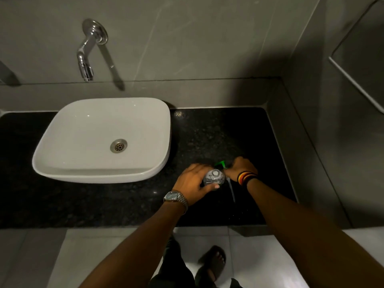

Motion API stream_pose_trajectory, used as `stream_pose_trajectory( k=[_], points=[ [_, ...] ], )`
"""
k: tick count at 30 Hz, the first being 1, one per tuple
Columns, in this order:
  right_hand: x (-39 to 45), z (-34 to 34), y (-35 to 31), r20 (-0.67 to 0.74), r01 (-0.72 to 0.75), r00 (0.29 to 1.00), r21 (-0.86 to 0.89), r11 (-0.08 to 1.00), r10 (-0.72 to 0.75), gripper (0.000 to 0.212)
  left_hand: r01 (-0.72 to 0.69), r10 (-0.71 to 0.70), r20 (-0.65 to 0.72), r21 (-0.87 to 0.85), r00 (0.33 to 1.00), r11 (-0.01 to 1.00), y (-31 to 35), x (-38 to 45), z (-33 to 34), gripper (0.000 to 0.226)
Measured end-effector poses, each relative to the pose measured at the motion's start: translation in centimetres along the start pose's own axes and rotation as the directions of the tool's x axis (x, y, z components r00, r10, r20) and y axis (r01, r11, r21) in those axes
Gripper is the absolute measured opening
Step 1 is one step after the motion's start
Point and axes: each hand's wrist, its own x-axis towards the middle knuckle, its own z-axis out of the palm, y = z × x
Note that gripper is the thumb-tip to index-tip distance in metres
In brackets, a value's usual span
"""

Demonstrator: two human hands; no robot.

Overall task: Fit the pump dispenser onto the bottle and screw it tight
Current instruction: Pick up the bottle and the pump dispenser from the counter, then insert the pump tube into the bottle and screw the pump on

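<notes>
A clear bottle (214, 177) stands on the black stone counter (124, 200), seen from above with its round neck open. My left hand (194, 181), with a steel watch on the wrist, is wrapped around the bottle. Just right of it, my right hand (241, 167) holds the green pump dispenser (220, 163). The green head points away from me, and the thin clear dip tube (231, 189) trails toward me over the counter, outside the bottle. Coloured bands circle my right wrist.
A white basin (62, 163) sits on the counter to the left, under a chrome wall tap (88, 48). Grey tiled walls close off the back and right side. The counter's front edge lies near my forearms, above a pale floor and my sandalled foot (212, 265).
</notes>
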Motion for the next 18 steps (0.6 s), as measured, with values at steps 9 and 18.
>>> stream_pose_trajectory(
  k=[9,18],
  points=[
    [-5.1,-4.7,-0.3,-0.293,0.298,0.95,0.742,0.6,-0.109,0.014,0.066,-0.068,-0.022,-0.082,0.997,0.994,-0.1,-0.2,0.7,0.054],
    [-8.6,-5.5,-1.1,-0.431,0.475,0.88,0.809,0.347,-0.201,0.013,0.09,-0.094,-0.025,-0.118,0.995,0.989,0.2,-0.4,0.9,0.051]
  ],
)
